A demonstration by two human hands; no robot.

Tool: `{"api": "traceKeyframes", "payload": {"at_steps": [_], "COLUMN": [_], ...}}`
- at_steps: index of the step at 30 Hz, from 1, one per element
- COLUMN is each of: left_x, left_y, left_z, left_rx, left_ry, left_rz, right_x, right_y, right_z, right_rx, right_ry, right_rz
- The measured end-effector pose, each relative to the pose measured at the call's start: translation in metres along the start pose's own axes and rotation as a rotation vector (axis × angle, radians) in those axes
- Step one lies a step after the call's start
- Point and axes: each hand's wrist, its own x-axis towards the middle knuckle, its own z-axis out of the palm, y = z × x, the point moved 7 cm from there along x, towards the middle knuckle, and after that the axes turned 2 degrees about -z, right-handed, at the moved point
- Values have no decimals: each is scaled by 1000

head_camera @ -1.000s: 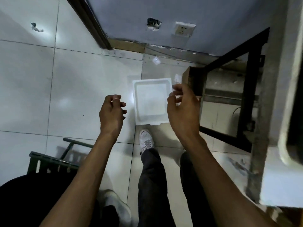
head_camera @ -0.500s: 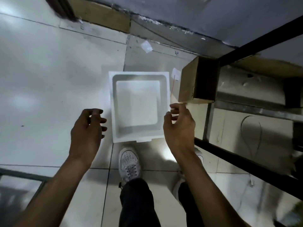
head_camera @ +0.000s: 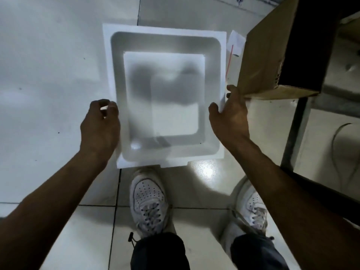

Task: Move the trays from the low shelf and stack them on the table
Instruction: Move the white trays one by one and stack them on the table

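Lying flat on the pale tiled floor (head_camera: 48,55), a white square tray (head_camera: 165,94) is seen open side up, with nothing in its recessed well but shadows. Its left rim is met by the left hand (head_camera: 100,127), whose fingers are curled at the edge; whether the rim is actually gripped cannot be told. The right rim is touched by the right hand (head_camera: 229,115), thumb inside the rim and fingers spread loosely along the outer edge. Just beside the tray's right side a cardboard box (head_camera: 272,51) is set, its contents hidden. Two white shoes (head_camera: 148,203) are planted below the tray.
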Motion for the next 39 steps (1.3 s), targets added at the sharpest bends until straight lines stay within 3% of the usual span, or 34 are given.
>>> {"api": "traceKeyframes", "payload": {"at_steps": [4,9,17,22,30,39], "left_x": [4,3,-13,-36,-109,-244], "left_y": [1,5,24,40,82,168], "left_z": [11,2,-51,-98,-187,-306], "left_rx": [11,3,-59,-126,-148,-186], "left_ry": [0,49,97,153,206,149], "left_rz": [-11,-61,-92,-175,-181,-87], "right_x": [7,6,-29,-59,-121,-209], "right_y": [11,0,-43,-77,-147,-253], "right_z": [18,10,-13,-38,-112,-253], "right_rx": [-23,-47,35,72,215,297], "right_ry": [-72,59,148,110,94,75], "right_rz": [45,-13,-117,-155,-123,-182]}}
